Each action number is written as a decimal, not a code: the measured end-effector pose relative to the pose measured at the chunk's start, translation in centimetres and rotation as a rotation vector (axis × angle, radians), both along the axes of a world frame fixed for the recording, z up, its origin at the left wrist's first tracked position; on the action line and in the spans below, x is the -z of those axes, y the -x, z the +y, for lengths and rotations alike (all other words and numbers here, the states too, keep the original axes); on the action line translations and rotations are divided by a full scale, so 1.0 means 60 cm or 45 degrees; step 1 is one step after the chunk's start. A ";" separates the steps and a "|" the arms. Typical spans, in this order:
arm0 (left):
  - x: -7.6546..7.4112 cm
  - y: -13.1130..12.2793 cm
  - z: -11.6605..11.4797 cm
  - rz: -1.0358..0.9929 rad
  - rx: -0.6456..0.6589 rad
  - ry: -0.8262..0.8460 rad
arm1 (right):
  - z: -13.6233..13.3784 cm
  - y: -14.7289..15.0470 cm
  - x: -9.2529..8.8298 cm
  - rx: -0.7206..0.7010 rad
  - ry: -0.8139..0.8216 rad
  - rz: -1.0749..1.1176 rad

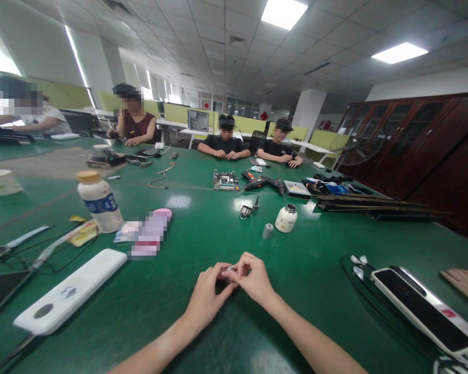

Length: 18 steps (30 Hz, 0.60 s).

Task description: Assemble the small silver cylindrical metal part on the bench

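Note:
My left hand (206,290) and my right hand (256,280) meet just above the green table (203,228). Their fingertips pinch together on a small pale object (230,268), mostly covered by the fingers, so its kind does not show. Beyond them a small grey metal cylinder (268,231) stands upright. Close behind it is a cream-coloured, round-bodied bottle (286,218) with a face drawn on it and an uncovered metal mouth. A dark ringed part (245,212) and a narrow dark stepped part (256,203) sit farther off.
A white power bank-like case (72,291), a phone (425,311) with cables and a capped milk bottle (100,202) flank my arms. Farther back lie a circuit board (225,180) and a power drill (273,184). Another person's hand (466,285) rests at right; several people sit around.

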<state>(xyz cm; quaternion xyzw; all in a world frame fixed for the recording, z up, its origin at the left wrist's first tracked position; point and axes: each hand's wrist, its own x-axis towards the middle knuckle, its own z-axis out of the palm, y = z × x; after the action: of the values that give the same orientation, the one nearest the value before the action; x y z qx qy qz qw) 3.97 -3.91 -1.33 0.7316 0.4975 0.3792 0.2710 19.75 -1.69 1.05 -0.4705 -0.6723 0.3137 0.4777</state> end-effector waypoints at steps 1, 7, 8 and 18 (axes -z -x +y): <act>-0.001 0.000 0.000 0.000 -0.003 0.001 | 0.000 -0.001 -0.004 -0.003 -0.015 -0.026; 0.000 -0.001 0.000 -0.001 -0.022 -0.021 | 0.001 -0.023 -0.045 -0.276 -0.019 -0.092; 0.000 -0.001 0.000 -0.001 -0.024 -0.025 | 0.000 -0.027 -0.049 -0.352 0.034 -0.111; -0.008 -0.001 -0.003 0.023 -0.006 0.012 | 0.007 -0.041 -0.039 -0.497 0.175 -0.090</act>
<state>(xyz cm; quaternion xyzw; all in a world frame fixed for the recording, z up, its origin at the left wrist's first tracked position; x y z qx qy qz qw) 4.03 -4.10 -0.87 0.7326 0.5034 0.3709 0.2689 22.22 -1.30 3.41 -0.3735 -0.7441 0.4288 0.3506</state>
